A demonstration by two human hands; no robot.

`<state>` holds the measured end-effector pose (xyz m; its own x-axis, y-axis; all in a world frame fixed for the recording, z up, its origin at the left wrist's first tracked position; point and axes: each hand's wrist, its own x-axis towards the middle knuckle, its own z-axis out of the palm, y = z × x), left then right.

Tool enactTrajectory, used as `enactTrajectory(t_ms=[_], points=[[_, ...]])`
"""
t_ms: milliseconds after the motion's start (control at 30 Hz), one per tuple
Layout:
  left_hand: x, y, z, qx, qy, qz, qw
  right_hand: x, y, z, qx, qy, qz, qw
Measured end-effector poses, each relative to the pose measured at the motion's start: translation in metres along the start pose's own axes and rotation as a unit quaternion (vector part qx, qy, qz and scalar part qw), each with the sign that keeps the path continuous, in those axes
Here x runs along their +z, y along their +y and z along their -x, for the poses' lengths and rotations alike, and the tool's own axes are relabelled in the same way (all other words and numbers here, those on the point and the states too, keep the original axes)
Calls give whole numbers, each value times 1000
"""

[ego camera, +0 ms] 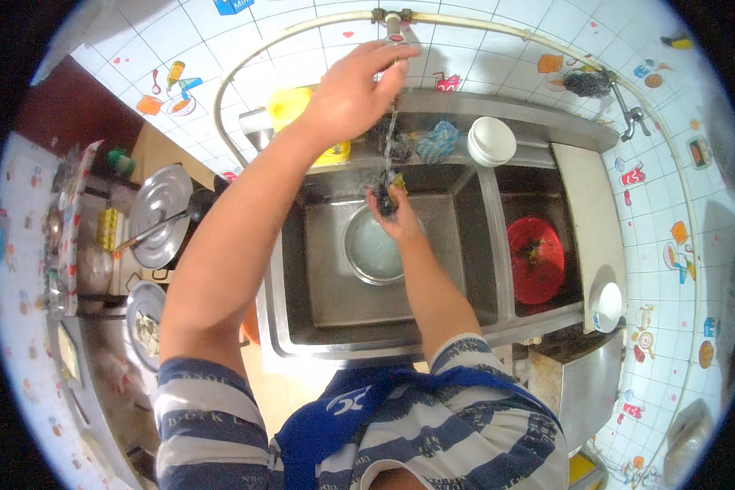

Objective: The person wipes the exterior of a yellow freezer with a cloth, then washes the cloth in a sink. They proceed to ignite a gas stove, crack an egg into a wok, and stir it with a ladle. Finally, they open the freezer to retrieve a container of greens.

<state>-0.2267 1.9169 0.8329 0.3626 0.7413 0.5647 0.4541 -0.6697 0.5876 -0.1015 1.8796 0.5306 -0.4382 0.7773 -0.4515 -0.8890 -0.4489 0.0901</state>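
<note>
My left hand [367,89] is raised at the wall tap [394,30], thumb and fingers apart just below its red-marked top; whether they grip any part of it cannot be told. Water falls from there in a thin stream. Lower down, my right hand [398,214] holds a dark wet item [387,199] with a yellow-green part under the stream; what it is cannot be made out. Beneath that hand, a round metal basin [373,254] with cloudy water stands in the large steel sink [367,309].
White bowls [492,142], a blue-white cloth [439,142] and yellow containers [289,105] line the back ledge. The right compartment holds a red basin [536,269] with scraps. Another white bowl [606,306] stands at the right board's front end. A metal lid [159,236] is at left.
</note>
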Motion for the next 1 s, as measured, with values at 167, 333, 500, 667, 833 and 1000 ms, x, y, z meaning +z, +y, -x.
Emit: enactTrajectory(t_ms=[167, 333, 500, 667, 833, 1000], points=[[-9, -52, 95, 102, -207, -221, 948, 30, 12, 37, 106, -38, 75, 991], [24, -60, 149, 146, -226, -275, 923, 80, 18, 67, 204, -126, 366, 899], [25, -64, 130, 101, -312, -222, 918, 128, 18, 72, 229, -115, 643, 722], [22, -54, 124, -29, -318, -308, 896, 150, 36, 64, 81, -101, 864, 487], [38, -67, 127, -127, -275, -263, 916, 145, 37, 58, -179, -127, 965, 144], [61, -80, 138, -151, -224, -159, 950, 158, 40, 72, -189, -63, 980, 11]])
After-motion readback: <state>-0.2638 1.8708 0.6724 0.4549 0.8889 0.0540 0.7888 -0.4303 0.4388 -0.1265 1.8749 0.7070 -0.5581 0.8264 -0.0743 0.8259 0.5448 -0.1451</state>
